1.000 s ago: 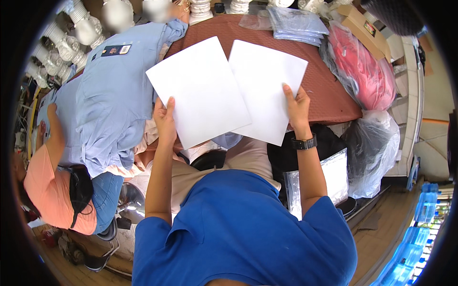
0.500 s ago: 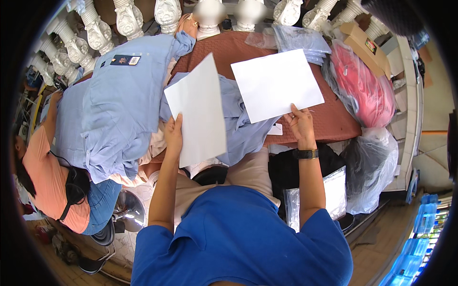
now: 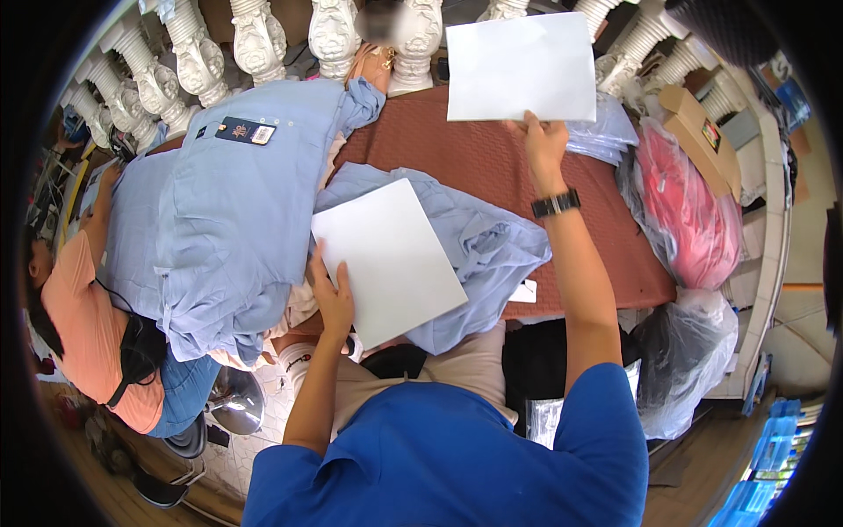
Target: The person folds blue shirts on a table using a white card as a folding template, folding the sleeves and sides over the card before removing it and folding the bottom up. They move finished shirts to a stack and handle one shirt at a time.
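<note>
My left hand (image 3: 334, 299) grips a stiff white sheet (image 3: 386, 263) by its left edge, thumb on top and some fingers hidden beneath. That sheet is tilted over a crumpled light blue shirt (image 3: 492, 237) in front of me. Farther off and to the right, my right hand (image 3: 546, 145) pinches a second white sheet (image 3: 522, 66) at its lower edge, with the arm stretched out. This sheet is raised in front of the white balusters. Whether either sheet is paper or card I cannot tell for sure.
A pile of light blue shirts (image 3: 237, 184) with a dark tag lies at left on the brown-covered table (image 3: 421, 123). Clear plastic bags (image 3: 606, 132), a bagged red garment (image 3: 680, 202) and a cardboard box (image 3: 702, 145) stand right. A person in orange (image 3: 88, 307) sits left.
My right hand has carried its sheet away from me, up toward the balusters. My left hand has lowered and turned its sheet, which now lies flatter over the crumpled shirt.
</note>
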{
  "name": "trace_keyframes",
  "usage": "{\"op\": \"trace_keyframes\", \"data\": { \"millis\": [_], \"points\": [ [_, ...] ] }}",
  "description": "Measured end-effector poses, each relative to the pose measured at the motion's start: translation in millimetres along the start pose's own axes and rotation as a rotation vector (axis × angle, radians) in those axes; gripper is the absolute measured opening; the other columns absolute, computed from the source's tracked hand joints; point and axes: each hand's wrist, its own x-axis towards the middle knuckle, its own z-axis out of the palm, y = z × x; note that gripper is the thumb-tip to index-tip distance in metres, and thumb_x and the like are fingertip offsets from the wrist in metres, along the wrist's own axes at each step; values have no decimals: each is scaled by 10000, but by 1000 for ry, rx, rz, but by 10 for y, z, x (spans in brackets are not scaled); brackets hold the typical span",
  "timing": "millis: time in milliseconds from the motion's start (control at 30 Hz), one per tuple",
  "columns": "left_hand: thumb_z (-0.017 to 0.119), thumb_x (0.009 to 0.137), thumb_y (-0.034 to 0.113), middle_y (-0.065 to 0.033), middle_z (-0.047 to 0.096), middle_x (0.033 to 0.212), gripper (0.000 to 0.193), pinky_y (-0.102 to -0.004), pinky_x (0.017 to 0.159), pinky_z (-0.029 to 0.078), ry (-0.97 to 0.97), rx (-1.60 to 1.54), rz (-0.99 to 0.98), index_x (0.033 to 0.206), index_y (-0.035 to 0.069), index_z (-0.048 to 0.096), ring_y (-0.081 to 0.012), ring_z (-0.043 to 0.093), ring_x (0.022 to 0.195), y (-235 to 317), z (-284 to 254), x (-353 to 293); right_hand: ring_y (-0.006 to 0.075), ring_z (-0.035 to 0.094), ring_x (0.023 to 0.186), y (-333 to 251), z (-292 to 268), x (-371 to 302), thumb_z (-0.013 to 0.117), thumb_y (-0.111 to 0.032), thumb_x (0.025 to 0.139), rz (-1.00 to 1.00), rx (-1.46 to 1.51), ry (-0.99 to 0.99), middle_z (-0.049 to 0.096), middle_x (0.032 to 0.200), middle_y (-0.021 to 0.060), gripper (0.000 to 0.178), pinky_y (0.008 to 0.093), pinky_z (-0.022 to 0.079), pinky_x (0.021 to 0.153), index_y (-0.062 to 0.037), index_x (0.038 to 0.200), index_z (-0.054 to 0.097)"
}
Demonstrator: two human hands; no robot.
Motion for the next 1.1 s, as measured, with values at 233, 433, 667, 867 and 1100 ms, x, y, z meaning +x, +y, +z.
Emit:
{"op": "trace_keyframes", "data": {
  "millis": [233,433,667,867,1100],
  "points": [
    [547,968,67,-183,631,1135,285,-344,975,436,-45,77,-30,1229,-20,621,-279,606,1072,128,-43,35,349,723,784,649,721,1083,582,10,864,-164,-436,113,695,901,261,227,395,571,687,132,1056,587],
    [584,940,52,-178,637,1121,288,-341,960,445,-68,65,-98,1217,-11,632,-275,616,1056,194,-28,79,468,668,954,1259,1096,1718,630,-64,824,-110,-636,69,673,978,330,295,492,522,861,95,1072,618],
    [609,918,45,-168,648,1109,305,-336,950,452,-72,85,-120,1214,-28,621,-261,621,1038,156,-92,67,381,714,843,1652,1321,1699,654,-128,883,72,-593,-33,702,923,265,300,440,565,767,51,1123,646],
    [627,915,57,-144,652,1113,280,-317,955,438,-51,9,-165,1182,-29,618,-215,605,1043,176,-38,39,343,713,913,1969,933,1662,780,-281,800,53,-742,11,715,989,240,481,407,556,832,75,1099,657],
    [590,945,66,-129,656,1078,210,-295,940,433,-63,65,-120,1126,-28,638,-189,597,1034,60,-81,20,221,666,934,1084,135,415,755,-360,867,370,-551,-752,708,1014,95,491,340,535,808,6,1176,645]
  ]
}}
